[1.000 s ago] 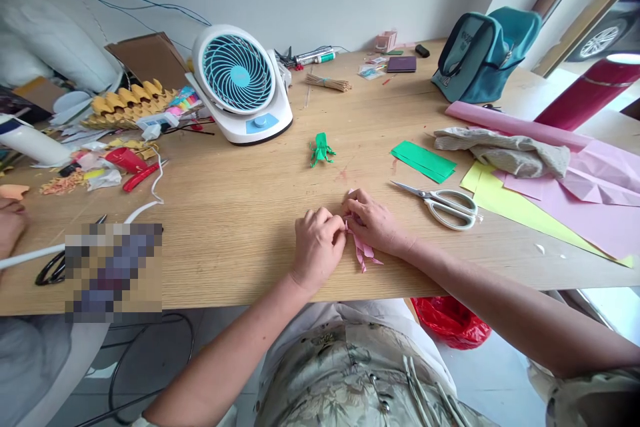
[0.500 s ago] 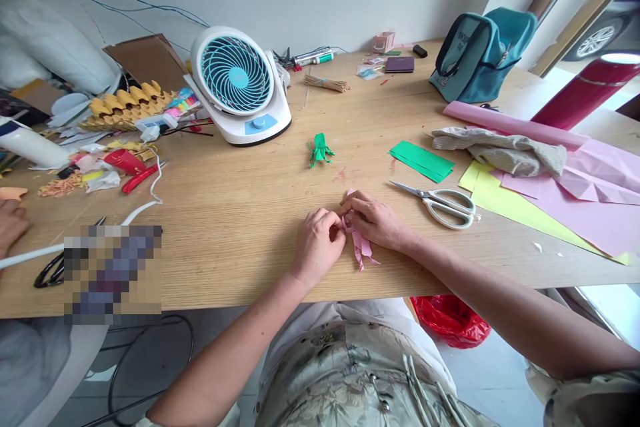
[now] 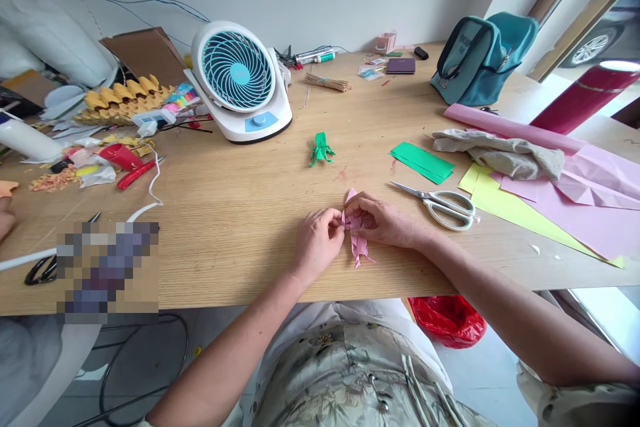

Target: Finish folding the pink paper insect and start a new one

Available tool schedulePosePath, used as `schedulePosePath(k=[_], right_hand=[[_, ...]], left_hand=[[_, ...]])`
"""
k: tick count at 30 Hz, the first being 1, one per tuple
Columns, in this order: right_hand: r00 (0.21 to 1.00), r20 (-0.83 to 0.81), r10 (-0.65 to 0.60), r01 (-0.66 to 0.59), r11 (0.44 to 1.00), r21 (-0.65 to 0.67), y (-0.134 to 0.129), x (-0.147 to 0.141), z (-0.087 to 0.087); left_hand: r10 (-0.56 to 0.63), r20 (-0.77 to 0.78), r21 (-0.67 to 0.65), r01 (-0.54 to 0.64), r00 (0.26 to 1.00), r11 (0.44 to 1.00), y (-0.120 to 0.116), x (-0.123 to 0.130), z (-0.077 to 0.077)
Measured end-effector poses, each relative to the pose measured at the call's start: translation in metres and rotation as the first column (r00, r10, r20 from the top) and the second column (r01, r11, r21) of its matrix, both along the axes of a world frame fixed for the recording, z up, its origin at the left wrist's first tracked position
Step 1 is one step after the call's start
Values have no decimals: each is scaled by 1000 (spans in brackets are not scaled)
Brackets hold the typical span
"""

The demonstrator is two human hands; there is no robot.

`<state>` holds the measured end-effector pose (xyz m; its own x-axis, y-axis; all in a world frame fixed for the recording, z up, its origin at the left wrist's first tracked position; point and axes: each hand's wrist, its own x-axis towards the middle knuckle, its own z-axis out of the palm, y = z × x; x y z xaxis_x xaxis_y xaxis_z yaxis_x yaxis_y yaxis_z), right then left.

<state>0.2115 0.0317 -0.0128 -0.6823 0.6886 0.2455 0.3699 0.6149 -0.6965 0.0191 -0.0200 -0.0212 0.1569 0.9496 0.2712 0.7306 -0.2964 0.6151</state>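
1. Landmark: the green folded paper figure (image 3: 320, 149), standing on the table (image 3: 225, 227). All positions below refer to it, as seen by the person.
2. Pink folded paper figure (image 3: 358, 245): nearer the person and slightly right of the landmark. Its narrow tip points away from the person; thin folded ends point toward the person.
3. Left hand (image 3: 319, 238): nearer the person than the landmark. Thumb and index finger are pinched narrow on the left side of the pink folded paper figure.
4. Right hand (image 3: 389, 220): nearer the person and right of the landmark. Fingers are curled, holding the same figure from its right side. The fingers partly cover the figure's middle; the fold there cannot be read.
5. Green paper pieces (image 3: 423, 163): right of the landmark, overlapping, flat.
6. Scissors (image 3: 449, 209): right of the landmark and nearer the person, blades slightly parted or closed (cannot tell), tips pointing left.
7. Yellow paper (image 3: 530, 220): farther right than the scissors, partly under pink sheets (image 3: 600, 227).
8. Grey cloth (image 3: 500, 153): well right of the landmark, crumpled, on the pink sheets.
9. Fan (image 3: 237, 73): left of and beyond the landmark.
10. Stick bundle (image 3: 329, 83): beyond the landmark.
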Motion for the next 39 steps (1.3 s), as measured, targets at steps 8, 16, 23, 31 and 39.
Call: schedulePosePath(k=[8, 16, 23, 31, 39], right_hand=[[1000, -17, -18, 18, 1000, 3, -2, -1, -1], [1000, -8, -28, 28, 999, 40, -1, -1, -2], [999, -24, -23, 24, 999, 43, -2, -1, -3], [1000, -23, -17, 18, 997, 70, 0, -2, -5], [1000, -20, -2, 3, 998, 70, 1, -2, -5]], left_hand=[[44, 165, -42, -38, 985, 998, 6, -1, -1], [-94, -95, 130, 106, 991, 986, 4, -11, 7], [-77, -445, 238, 201, 892, 950, 1, -16, 16], [-119, -584, 153, 252, 803, 955, -2, -12, 27], [-190, -80, -239, 166, 978, 957, 8, -12, 33]])
